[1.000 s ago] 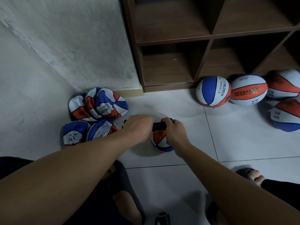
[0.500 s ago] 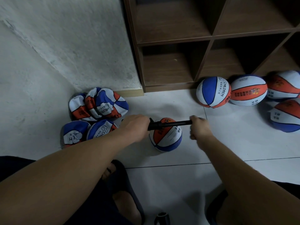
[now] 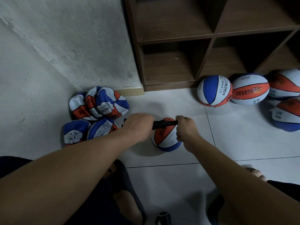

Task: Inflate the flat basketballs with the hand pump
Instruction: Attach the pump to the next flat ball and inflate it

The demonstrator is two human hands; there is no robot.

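A small orange, white and blue basketball (image 3: pixel 165 138) lies on the floor tiles between my hands. Above it runs the black hand pump (image 3: pixel 164 124), held level. My left hand (image 3: pixel 139 127) grips the pump's barrel at its left end. My right hand (image 3: pixel 186 127) grips the pump's handle at the right end, close to the barrel. The pump's needle end is hidden behind my left hand. Several flat, crumpled basketballs (image 3: pixel 99 106) are heaped at the left by the wall.
Several round basketballs (image 3: pixel 214 90) stand at the right in front of a brown wooden cubby shelf (image 3: pixel 175 39). My feet in dark slippers (image 3: pixel 128 189) are below my arms. A small dark object (image 3: pixel 163 218) lies at the bottom edge.
My right hand has pushed the pump handle in toward the barrel, after pulling it out to the right half a second ago. My left hand has stayed in place.
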